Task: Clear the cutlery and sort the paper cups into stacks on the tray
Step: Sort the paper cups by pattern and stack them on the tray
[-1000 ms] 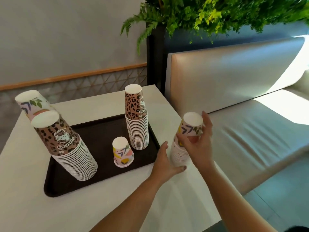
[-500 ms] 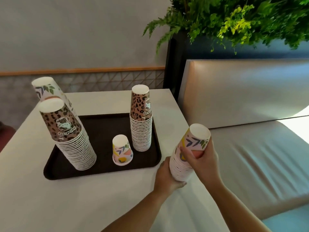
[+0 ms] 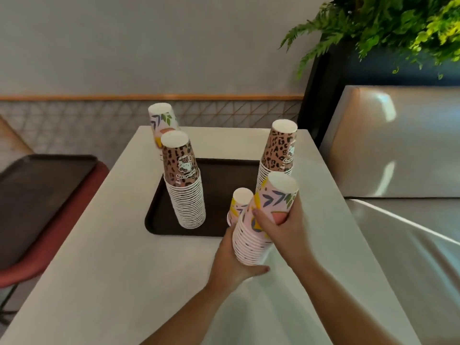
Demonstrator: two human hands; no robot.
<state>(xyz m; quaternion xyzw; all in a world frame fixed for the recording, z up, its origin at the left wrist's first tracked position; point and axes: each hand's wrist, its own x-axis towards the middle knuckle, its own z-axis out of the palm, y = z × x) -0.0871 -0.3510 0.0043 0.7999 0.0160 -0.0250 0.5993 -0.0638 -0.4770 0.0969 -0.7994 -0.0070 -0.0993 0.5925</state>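
A fern (image 3: 388,28) overhangs the padded bench (image 3: 398,145) beside the table (image 3: 99,257).

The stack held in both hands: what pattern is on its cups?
Pink with leaf and colour-blob shapes, on the held stack; head view.

Brown leopard-print paper cups (image 3: 179,163), upside down atop both stacks: small logo with one line of inverted script beneath, too blurred to read. No other text seen.

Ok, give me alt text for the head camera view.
Both hands, left hand low and right hand higher, hold a tilted floral cup stack beside a dark tray carrying three cup stacks and a small floral stack.
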